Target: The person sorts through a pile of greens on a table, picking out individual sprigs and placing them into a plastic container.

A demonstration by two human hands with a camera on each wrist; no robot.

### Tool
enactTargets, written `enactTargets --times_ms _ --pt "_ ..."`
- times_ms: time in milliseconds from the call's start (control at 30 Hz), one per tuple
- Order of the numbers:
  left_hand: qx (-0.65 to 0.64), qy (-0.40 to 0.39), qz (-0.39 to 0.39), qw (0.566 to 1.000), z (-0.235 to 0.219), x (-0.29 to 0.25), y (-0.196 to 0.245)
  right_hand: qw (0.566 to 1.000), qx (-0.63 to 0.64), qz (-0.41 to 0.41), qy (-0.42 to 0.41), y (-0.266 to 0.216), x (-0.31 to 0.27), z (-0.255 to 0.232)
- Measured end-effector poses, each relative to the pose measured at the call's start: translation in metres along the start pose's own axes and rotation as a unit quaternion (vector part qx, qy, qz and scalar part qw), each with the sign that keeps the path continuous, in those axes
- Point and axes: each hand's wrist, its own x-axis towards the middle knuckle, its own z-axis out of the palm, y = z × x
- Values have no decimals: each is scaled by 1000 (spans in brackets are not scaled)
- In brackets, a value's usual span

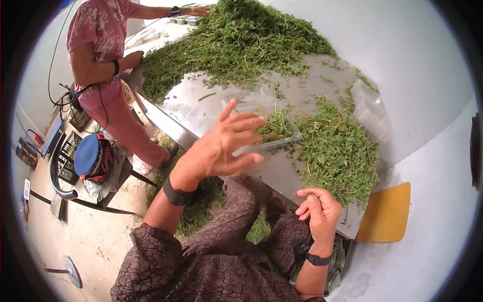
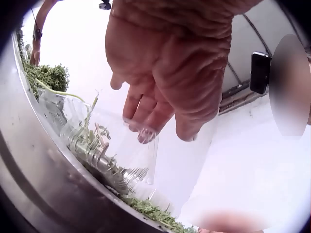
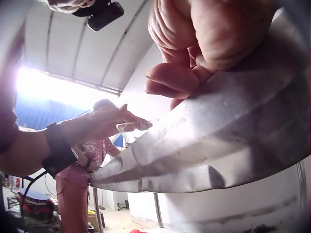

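My left hand (image 1: 221,143) is raised over a clear plastic box (image 1: 294,137), its fingers spread and slightly bent. Leafy green stems (image 1: 274,126) lie in that box, and its clear lid stands beyond them. In the left wrist view, the fingertips (image 2: 146,136) overlap the clear plastic (image 2: 141,155). Close to the table's front edge is my right hand (image 1: 322,214), its fingers curled and the thumb against the index finger. No held thing shows there. Near it lies a loose pile of picked greens (image 1: 339,156).
The metal table (image 1: 322,70) bears a large heap of greens (image 1: 241,45) at the back. Stacked clear boxes (image 1: 370,108) stand at the right by the wall. A person in pink (image 1: 103,55) works at the left. A yellow board (image 1: 385,211) is beside the near corner. A stool with a blue-topped bundle (image 1: 88,156) stands left.
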Motion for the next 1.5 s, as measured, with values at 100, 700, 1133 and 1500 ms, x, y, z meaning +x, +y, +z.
enactTargets --times_ms 100,700,1133,1500 --pt "5 118 -46 992 -14 -17 3 1000 5 -3 1 1 -1 0" --pt "-15 172 -186 967 7 -28 -42 999 -43 -5 33 2 -2 5" --pt "4 -12 -18 1000 -1 -10 -39 997 -56 -13 41 4 -3 8" --pt "26 95 -51 994 -1 -17 -33 996 -71 -25 43 4 -4 8"
